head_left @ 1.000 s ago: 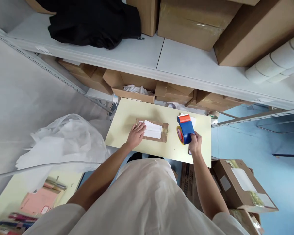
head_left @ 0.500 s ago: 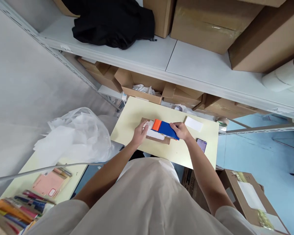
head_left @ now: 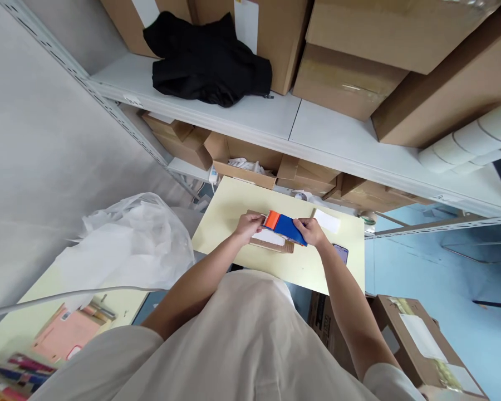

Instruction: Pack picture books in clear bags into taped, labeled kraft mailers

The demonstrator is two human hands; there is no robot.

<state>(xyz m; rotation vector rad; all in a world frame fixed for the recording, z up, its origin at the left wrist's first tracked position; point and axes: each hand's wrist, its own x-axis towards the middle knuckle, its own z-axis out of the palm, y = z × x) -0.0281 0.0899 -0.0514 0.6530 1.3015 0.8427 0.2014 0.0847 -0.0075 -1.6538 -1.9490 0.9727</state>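
A blue-and-orange tape dispenser (head_left: pixel 289 228) is gripped by my right hand (head_left: pixel 312 230) at its blue end, thumb on top. Against its orange front end, my left hand (head_left: pixel 249 225) is closed in a pinch. What sits between those left fingertips is too small to make out. Below the dispenser lies a small flat cardboard box (head_left: pixel 287 247) with a white paper (head_left: pixel 268 236) on top, partly covered by my left hand and the dispenser. Both rest over the pale yellow table (head_left: pixel 221 206).
A white card (head_left: pixel 327 220) and a phone (head_left: pixel 341 253) lie right of my right hand. A shelf (head_left: pixel 317 125) with cartons and black clothing (head_left: pixel 217 67) overhangs the table's back. A plastic bag (head_left: pixel 129 245) bulges at left; a taped carton (head_left: pixel 421 340) stands at lower right.
My left hand has moved from open beside the dispenser to a pinch at its orange front end. The view has tilted up slightly; my right hand keeps its grip.
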